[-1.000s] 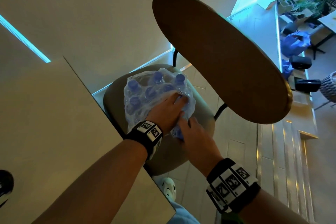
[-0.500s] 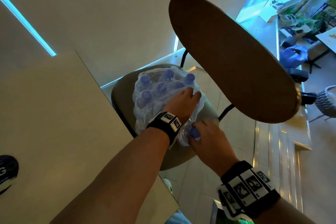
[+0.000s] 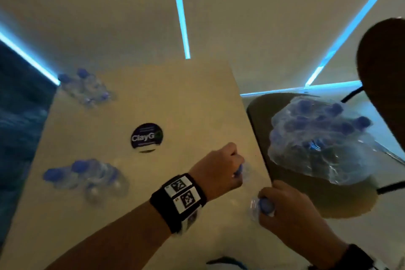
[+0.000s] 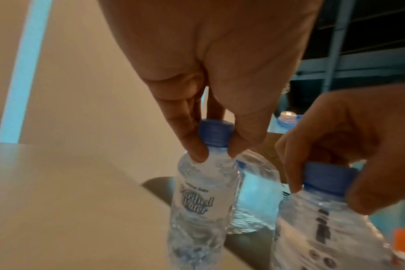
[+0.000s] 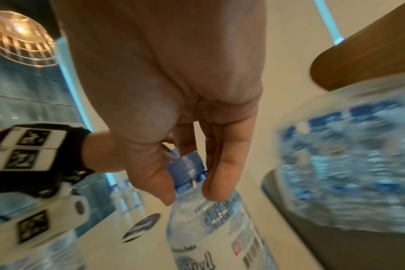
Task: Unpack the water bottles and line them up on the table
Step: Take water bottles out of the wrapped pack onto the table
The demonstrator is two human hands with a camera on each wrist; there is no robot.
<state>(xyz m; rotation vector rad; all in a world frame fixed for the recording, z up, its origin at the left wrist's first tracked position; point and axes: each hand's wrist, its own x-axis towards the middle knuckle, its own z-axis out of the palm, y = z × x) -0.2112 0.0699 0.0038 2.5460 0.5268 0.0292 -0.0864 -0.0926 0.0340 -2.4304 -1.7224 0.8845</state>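
Head view high above table (image 3: 135,182); wrist views close along fingers (image 4: 192,146), sharing bottles.

Round dark sticker (image 3: 147,137) on table (image 3: 197,98): "ClayG…". Bottle label (image 4: 197,202): "Purified Water", partly blurred.

Two clear blue-capped bottles hang upright, one (image 4: 204,191) pinched at its neck under the left hand (image 3: 215,167), the other (image 5: 216,226) under the right hand (image 3: 291,210).

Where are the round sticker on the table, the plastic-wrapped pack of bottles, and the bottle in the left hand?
Round sticker (image 3: 147,137): head view, its dark middle.
Wrapped pack (image 3: 317,138): head view, its plastic top.
Left hand's bottle (image 4: 204,193): left wrist view, its label.
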